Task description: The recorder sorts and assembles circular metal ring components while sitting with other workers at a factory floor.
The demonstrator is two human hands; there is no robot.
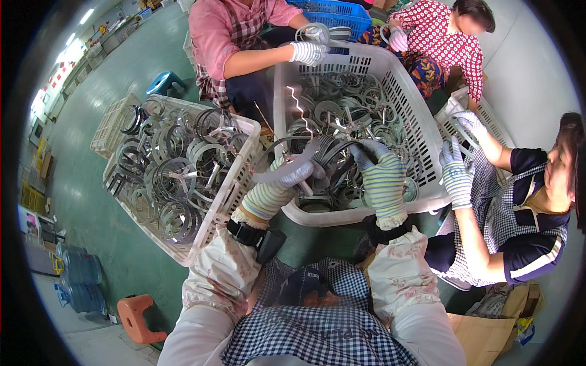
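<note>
In front of me, both my hands wear striped knit gloves. My left hand [271, 190] is closed around a bundle of curved grey metal bands [318, 152], its fingers wrapped under them. The fingers of my right hand [384, 182] bend over the right end of the same bundle; their tips are partly hidden. The bundle is held above the near end of a large white slotted crate [360, 216]. Inside the crate lie many loose metal ring bands [351, 110], tangled together, some with straight shiny pieces.
A second white crate [213, 229] full of ring bands stands at the left. Co-workers [244, 58], [448, 49], [488, 207] sit beyond and to the right, wearing gloves. An orange stool [137, 317], blue stool [163, 82], water jugs [82, 283] and cardboard [488, 329] surround the area.
</note>
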